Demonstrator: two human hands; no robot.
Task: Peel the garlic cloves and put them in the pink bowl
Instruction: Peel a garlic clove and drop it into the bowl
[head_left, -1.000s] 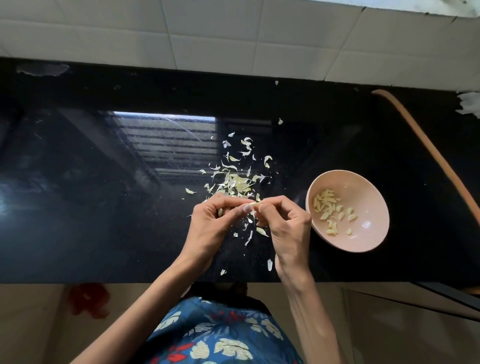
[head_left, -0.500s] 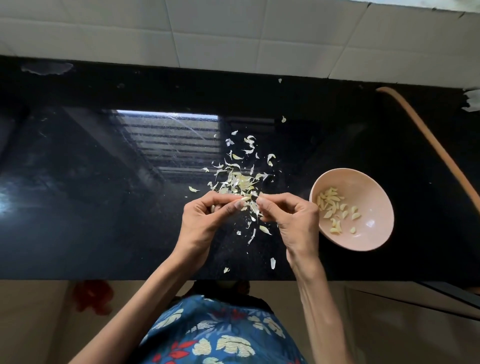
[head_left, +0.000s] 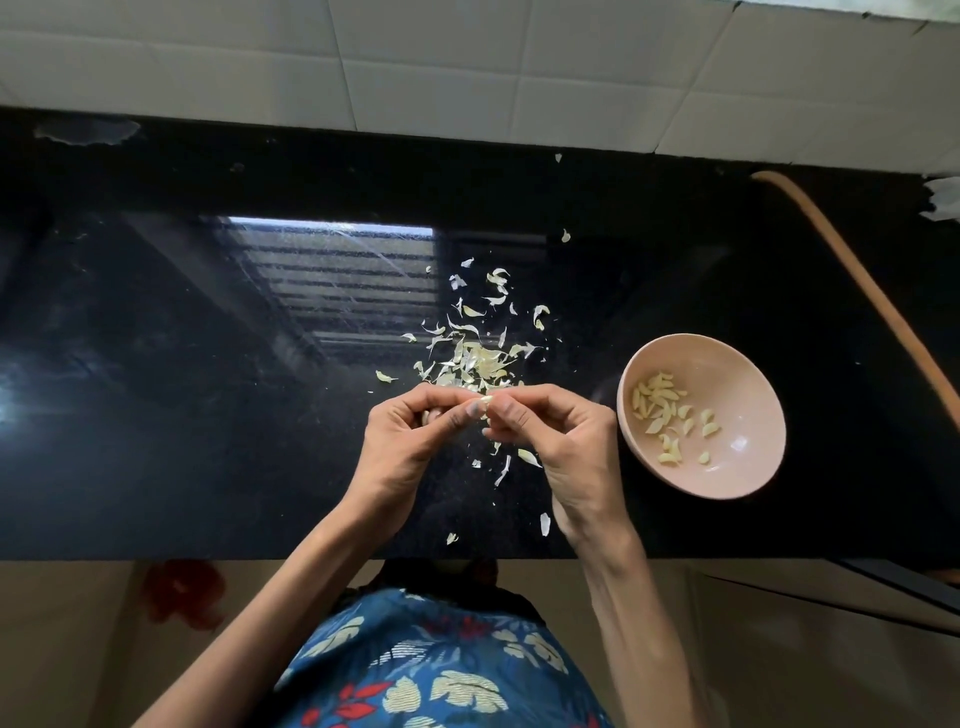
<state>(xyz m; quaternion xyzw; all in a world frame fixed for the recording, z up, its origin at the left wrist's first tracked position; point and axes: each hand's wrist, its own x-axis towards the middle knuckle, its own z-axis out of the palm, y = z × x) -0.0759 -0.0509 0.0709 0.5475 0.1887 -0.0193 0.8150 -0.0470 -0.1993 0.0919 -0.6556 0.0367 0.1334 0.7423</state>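
Garlic clove (head_left: 486, 400) is sitting pinched between the fingertips of your left hand (head_left: 410, 441) and right hand (head_left: 558, 436), both grips narrow and closing on it above the black surface (head_left: 208, 415). Too little of it is showing to tell its long axis. Peeled cloves (head_left: 662, 410) are lying in the pink bowl (head_left: 748, 457) just beside your right hand; loose skins (head_left: 478, 358) are lying beyond your fingers.

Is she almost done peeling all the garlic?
Lots looks done: many peeled cloves lie in the pink bowl, and a heap of skins sits on the black counter. Right now the left hand and right hand pinch one garlic clove between them. How many unpeeled cloves remain can't be seen.
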